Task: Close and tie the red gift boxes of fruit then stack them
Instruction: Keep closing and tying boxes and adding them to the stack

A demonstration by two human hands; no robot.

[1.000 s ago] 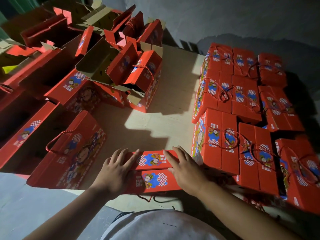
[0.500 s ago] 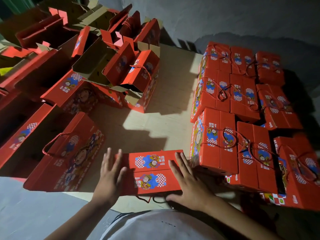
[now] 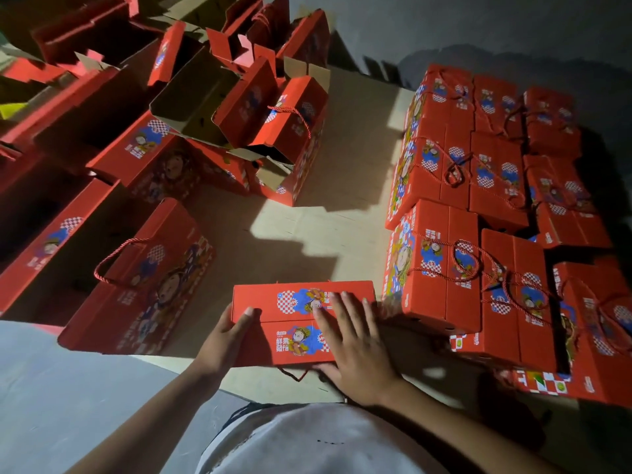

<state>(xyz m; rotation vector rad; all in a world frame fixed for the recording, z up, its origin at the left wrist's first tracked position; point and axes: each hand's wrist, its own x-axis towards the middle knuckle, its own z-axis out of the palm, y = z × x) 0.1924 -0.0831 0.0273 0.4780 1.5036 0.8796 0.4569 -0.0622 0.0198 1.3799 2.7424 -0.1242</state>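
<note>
- Crowding the left side, the open boxes (image 3: 143,268) stand with lids up and rope handles loose; the nearest one sits just beside the working spot, and I judge that a left elbow swinging out could catch its raised flap or its red rope handle (image 3: 113,258) and tip it.
- Gripping the left end of the closed box (image 3: 301,323), the left hand (image 3: 222,340) has its thumb on top and its fingers wrapped down the end wall. Should that grip slacken, the two top flaps, which meet along the middle seam, may spring apart.
- Lying flat on the right half of the lid, the right hand (image 3: 355,350) has its fingers spread and straight, pressing rather than clasping. The hands are apart, one at each end of the same box, which rests on the cardboard sheet (image 3: 325,213) directly in front of the person.
- Peeking out under the near edge is a loose cord (image 3: 294,372); it is not yet tied, and pulling it while it is pinned under the box could snag it or drag the box askew.
- Standing just beside the box on the right, the stacked boxes (image 3: 441,265) carry looped cords on top; sliding or lifting the box carelessly toward them could hook one or nudge the stack out of line.
</note>
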